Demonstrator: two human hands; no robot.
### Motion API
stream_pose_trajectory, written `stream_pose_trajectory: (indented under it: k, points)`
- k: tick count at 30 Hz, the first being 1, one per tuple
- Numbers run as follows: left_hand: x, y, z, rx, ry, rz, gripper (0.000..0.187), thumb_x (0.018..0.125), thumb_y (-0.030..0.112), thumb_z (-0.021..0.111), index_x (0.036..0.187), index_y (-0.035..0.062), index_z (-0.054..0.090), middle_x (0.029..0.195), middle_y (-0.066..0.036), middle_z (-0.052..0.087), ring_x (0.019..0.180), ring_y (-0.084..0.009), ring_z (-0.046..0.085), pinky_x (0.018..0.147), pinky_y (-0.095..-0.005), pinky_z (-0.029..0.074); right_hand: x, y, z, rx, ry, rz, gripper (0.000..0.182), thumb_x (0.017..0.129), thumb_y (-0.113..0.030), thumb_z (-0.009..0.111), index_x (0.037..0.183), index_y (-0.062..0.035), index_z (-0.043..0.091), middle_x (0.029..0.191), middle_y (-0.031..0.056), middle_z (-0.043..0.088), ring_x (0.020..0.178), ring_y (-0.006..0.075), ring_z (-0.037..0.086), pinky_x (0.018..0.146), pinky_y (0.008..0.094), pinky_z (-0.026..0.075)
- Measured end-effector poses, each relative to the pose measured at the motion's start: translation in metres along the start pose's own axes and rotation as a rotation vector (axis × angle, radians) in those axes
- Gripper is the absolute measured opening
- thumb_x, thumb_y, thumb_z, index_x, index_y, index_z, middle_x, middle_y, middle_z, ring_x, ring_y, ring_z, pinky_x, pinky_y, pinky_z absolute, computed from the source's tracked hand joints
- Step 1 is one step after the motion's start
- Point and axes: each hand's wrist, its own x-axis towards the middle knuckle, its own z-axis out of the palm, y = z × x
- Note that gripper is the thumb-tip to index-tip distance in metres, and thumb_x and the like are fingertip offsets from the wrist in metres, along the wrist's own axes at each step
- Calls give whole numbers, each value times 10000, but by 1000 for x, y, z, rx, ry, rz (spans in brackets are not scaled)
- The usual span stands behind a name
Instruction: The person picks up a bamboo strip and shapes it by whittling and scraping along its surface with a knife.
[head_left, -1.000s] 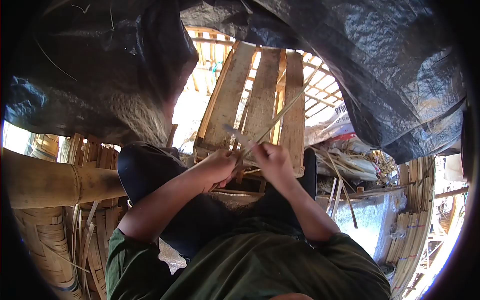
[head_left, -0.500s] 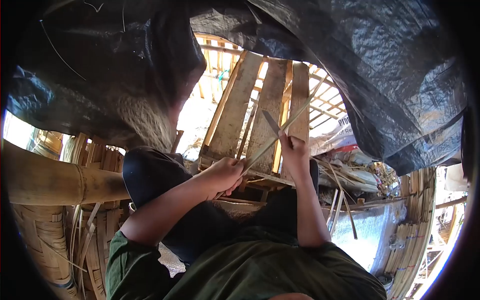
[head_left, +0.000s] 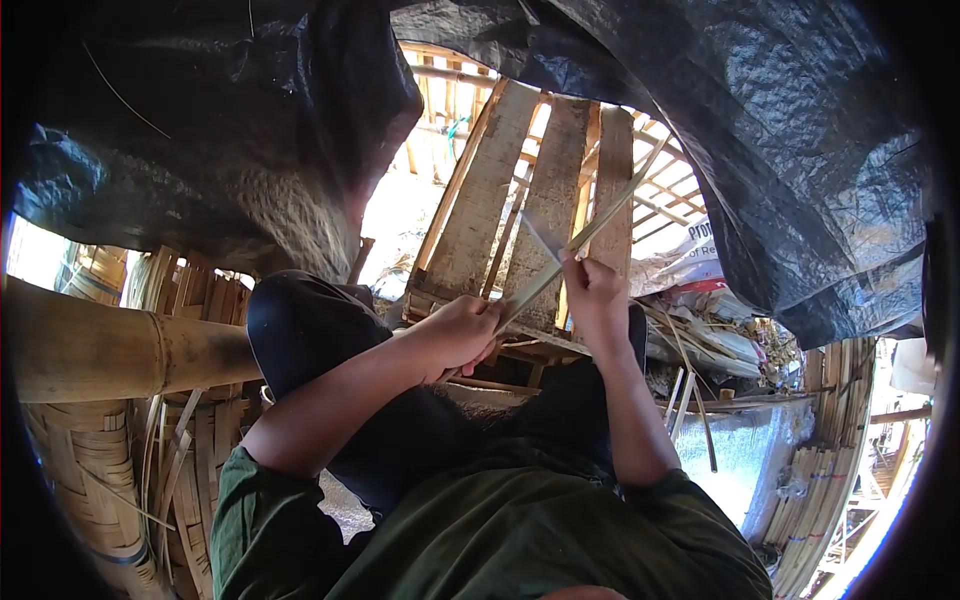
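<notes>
A long, thin bamboo strip point(head_left: 610, 212) runs slantwise from between my hands toward the upper right. My left hand point(head_left: 465, 335) is wrapped round its lower part, above my knees. In my right hand point(head_left: 595, 290) is a knife point(head_left: 541, 236), its blade pointing up and to the left and lying against or very close to the strip. The fingers hide the knife's handle. Behind both hands stand worn wooden planks point(head_left: 548, 195).
A thick bamboo pole point(head_left: 130, 342) lies at the left above woven bamboo point(head_left: 95, 480). Dark plastic sheeting point(head_left: 790, 130) hangs on both sides. Loose strips point(head_left: 690, 400) and a printed sack point(head_left: 695, 262) are at the right, near bundled bamboo strips point(head_left: 815, 500).
The camera view has shifted slightly. My left hand has moved a little up and right, and the knife blade now meets the strip at a slightly different angle.
</notes>
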Motion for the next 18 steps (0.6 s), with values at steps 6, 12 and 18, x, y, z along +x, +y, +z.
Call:
stream_pose_trajectory:
  k: [6,12,18]
  points:
    - [-4,2,5,-24,16,15,412,1066,330,302,824,63,502,522,0,425,377,-104,409,391,-268,384,1,-7,-16,-84,-127,-35,483,934,-356,650,690,54,579,530,167,478,440,203,423,461,383,362]
    - [3,-4,0,-34,14,24,407,1061,333,315,864,36,511,545,-20,458,385,-113,421,382,-285,382,23,18,-6,-73,25,-45,450,939,-311,638,694,61,569,585,224,517,484,343,461,495,402,393]
    - [-11,-8,0,-13,-24,3,384,1062,323,338,910,22,523,551,-24,481,367,-120,443,356,-278,391,4,15,1,-21,103,-94,423,923,-214,660,616,43,523,557,237,493,471,404,480,459,421,367]
